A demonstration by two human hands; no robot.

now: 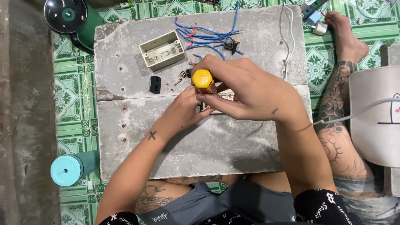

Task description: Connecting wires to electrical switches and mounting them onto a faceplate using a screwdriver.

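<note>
Right hand (246, 89) clenched round yellow-handled screwdriver (203, 81), upright over beige switch plate (225, 98). Left hand (187, 110) grasping plate edge on bench (166, 137). Keep driver vertical, press firmly, plate pinned flat; loose screws (177, 82) near.

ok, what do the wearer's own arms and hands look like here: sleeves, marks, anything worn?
Both hands are bare: no gloves, rings or watch visible. The left hand has a small dark cross tattoo on the forearm near the wrist. The right hand has a small dark mark near the wrist. Short black sleeves with white printed patterning end above both elbows.
</note>
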